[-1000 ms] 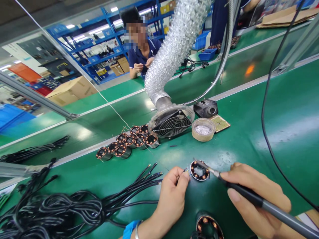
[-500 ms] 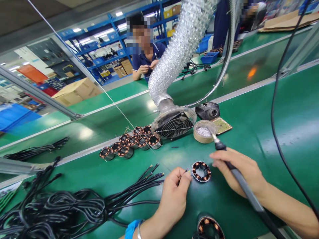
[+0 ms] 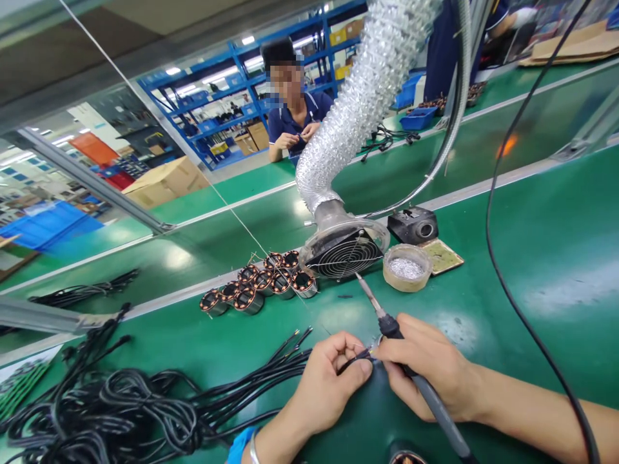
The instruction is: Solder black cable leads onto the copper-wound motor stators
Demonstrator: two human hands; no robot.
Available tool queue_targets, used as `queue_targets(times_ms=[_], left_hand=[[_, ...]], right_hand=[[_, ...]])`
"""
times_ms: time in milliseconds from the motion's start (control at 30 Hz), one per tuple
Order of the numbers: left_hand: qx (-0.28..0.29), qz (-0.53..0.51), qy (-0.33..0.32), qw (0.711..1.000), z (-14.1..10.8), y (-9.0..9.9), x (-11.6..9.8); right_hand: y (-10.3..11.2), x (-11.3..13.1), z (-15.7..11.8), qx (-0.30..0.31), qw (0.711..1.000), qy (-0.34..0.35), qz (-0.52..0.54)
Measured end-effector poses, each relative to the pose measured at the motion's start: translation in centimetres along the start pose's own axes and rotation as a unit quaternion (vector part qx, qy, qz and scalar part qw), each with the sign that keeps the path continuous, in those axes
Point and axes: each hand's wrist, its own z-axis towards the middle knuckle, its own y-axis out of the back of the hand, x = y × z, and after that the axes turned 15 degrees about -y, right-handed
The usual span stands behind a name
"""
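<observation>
My right hand (image 3: 430,370) is closed round the grey handle of a soldering iron (image 3: 438,406). The iron's metal tip points up and left, above the bench in front of the fan. My left hand (image 3: 329,383) pinches the end of a black cable (image 3: 352,361) with thin wires at its tip. The fingertips of both hands meet around these wires. The ring-shaped motor stator between the hands is hidden behind my right hand. At the bottom edge another stator (image 3: 407,456) with copper windings shows only in part.
Several stators (image 3: 249,299) stand grouped left of the fume fan (image 3: 345,254) with its silver duct (image 3: 333,148). Right of it are a round tub (image 3: 409,283) of silvery bits and a black iron stand (image 3: 413,224). Coiled black cables (image 3: 149,406) fill the left. A person (image 3: 300,122) sits opposite.
My right hand has moved left to my left hand, and the iron's tip has left the tub. The stator that showed between the hands is now covered. The view has shifted slightly.
</observation>
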Motion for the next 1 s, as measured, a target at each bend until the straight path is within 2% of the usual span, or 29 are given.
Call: queue_targets(times_ms=[233, 333, 500, 633, 800, 900, 1000], left_hand=[[0.002, 0.033, 0.007, 0.999, 0.2, -0.7, 0.5], [-0.014, 0.011, 0.009, 1.000, 0.2, -0.4, 0.8], [-0.050, -0.055, 0.098, 0.992, 0.4, 0.5, 0.7], [-0.076, -0.074, 0.115, 0.988, 0.9, 0.2, -0.1], [-0.101, -0.063, 0.092, 0.989, 1.2, -0.6, -0.3], [-0.098, -0.044, 0.078, 0.991, 1.3, -0.8, -0.3], [-0.084, -0.012, 0.050, 0.995, 1.2, -0.8, -0.4]], right_hand=[[0.1, 0.1, -0.7, 0.016, 1.000, -0.018, 0.016], [0.0, 0.1, -0.8, 0.009, 0.999, -0.023, 0.024], [-0.1, 0.0, -1.0, 0.001, 0.999, -0.030, 0.042], [-0.1, 0.0, -1.1, -0.004, 0.999, -0.030, 0.039], [-0.1, 0.0, -1.0, -0.006, 0.999, -0.031, 0.037], [0.0, 0.1, -0.9, -0.011, 0.999, -0.034, 0.041], [0.2, 0.1, -0.6, 0.006, 0.997, -0.064, 0.047]])
